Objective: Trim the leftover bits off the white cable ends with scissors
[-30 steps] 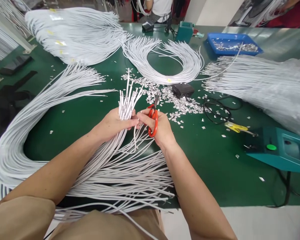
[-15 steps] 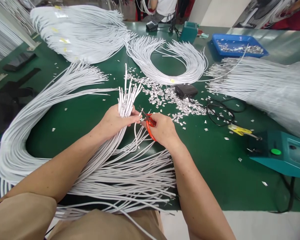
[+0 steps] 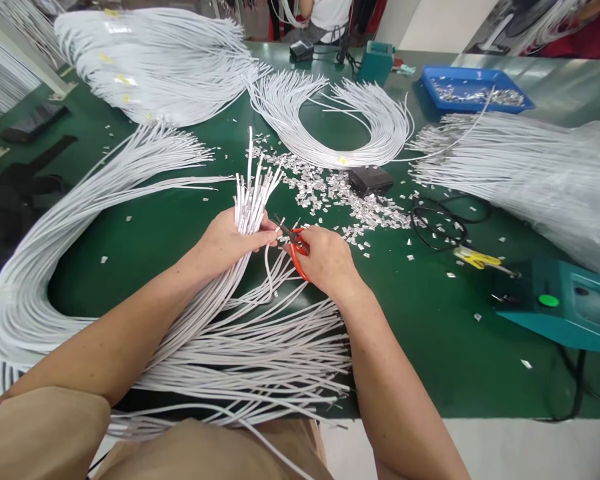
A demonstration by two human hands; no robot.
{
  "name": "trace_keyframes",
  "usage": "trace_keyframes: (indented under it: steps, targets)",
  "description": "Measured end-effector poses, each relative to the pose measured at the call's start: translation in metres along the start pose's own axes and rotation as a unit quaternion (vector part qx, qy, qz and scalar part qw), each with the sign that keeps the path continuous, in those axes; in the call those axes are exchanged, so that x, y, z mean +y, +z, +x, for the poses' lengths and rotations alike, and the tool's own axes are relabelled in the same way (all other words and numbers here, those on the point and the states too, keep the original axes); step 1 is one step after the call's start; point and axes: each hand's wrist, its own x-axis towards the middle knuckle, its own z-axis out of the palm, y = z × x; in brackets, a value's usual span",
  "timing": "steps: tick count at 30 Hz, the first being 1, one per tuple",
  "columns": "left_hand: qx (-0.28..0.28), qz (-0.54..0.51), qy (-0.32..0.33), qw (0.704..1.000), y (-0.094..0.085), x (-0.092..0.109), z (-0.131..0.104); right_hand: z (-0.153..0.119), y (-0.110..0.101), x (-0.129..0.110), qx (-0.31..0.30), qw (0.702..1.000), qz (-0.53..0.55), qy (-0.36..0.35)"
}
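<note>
My left hand (image 3: 235, 243) is closed round an upright bunch of white cables (image 3: 250, 207), their cut ends pointing up and away. Between its thumb and a fingertip, one cable end sticks out towards the right. Orange-handled cutting pliers (image 3: 298, 255) are gripped in my right hand (image 3: 327, 260). The dark jaws of the pliers reach that single cable end; whether they touch it is too small to tell. Below both hands, many loose cables (image 3: 260, 360) lie fanned out, their ends to the right.
Silvery snippets (image 3: 330, 193) are strewn behind my hands, beside a black block (image 3: 370, 180). Coiled cables (image 3: 340, 153) and a large cable bundle (image 3: 150, 67) lie farther back. At right are a blue tray (image 3: 475, 90), bagged cables (image 3: 520, 160), yellow-handled pliers (image 3: 480, 258) and a teal machine (image 3: 555, 300).
The plier jaws have shifted slightly and now lie across, nearer the pinched cable end. The whole view has drifted a little; both hands keep their grip.
</note>
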Motion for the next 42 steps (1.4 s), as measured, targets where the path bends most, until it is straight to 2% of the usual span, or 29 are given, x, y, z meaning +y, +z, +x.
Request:
trace_keyframes:
  steps: [5, 10, 14, 18, 20, 22, 25, 27, 30, 37, 42]
  targets:
    - [-0.003, 0.001, 0.001, 1.000, -0.001, 0.001, -0.001, 0.000, -0.002, 0.001, 0.004, 1.000, -0.026, -0.004]
    - [0.020, 0.026, 0.015, 0.999, -0.002, -0.003, 0.001, 0.000, -0.002, -0.002, -0.003, 0.999, -0.043, -0.010]
    - [0.009, -0.010, 0.008, 1.000, -0.001, -0.005, 0.003, 0.000, 0.001, -0.005, -0.010, 0.999, -0.033, -0.005]
    - [0.007, -0.016, -0.001, 1.000, 0.000, -0.002, 0.002, 0.002, 0.002, 0.001, -0.018, 1.000, 0.018, -0.002]
    - [0.012, 0.015, 0.001, 1.000, -0.001, -0.001, 0.002, 0.003, 0.001, 0.003, -0.008, 0.996, 0.090, 0.013]
    - [0.021, 0.065, 0.006, 0.998, -0.001, -0.001, 0.001, 0.004, -0.002, 0.002, 0.018, 0.974, 0.219, 0.050]
    - [0.041, 0.122, 0.011, 0.992, 0.000, -0.002, 0.001, 0.004, -0.003, -0.005, 0.048, 0.898, 0.430, 0.086]
    - [0.046, 0.140, 0.016, 0.989, 0.002, -0.003, 0.001, 0.004, -0.002, -0.011, 0.051, 0.855, 0.508, 0.088]
    - [0.039, 0.151, 0.017, 0.988, 0.004, -0.003, 0.001, 0.004, 0.001, -0.016, 0.059, 0.829, 0.546, 0.104]
    - [0.026, 0.141, 0.015, 0.990, 0.005, -0.001, 0.000, 0.006, 0.005, -0.015, 0.050, 0.799, 0.582, 0.144]
    - [-0.006, -0.042, -0.024, 0.999, 0.004, -0.004, 0.001, 0.008, 0.010, -0.016, 0.006, 0.724, 0.667, 0.176]
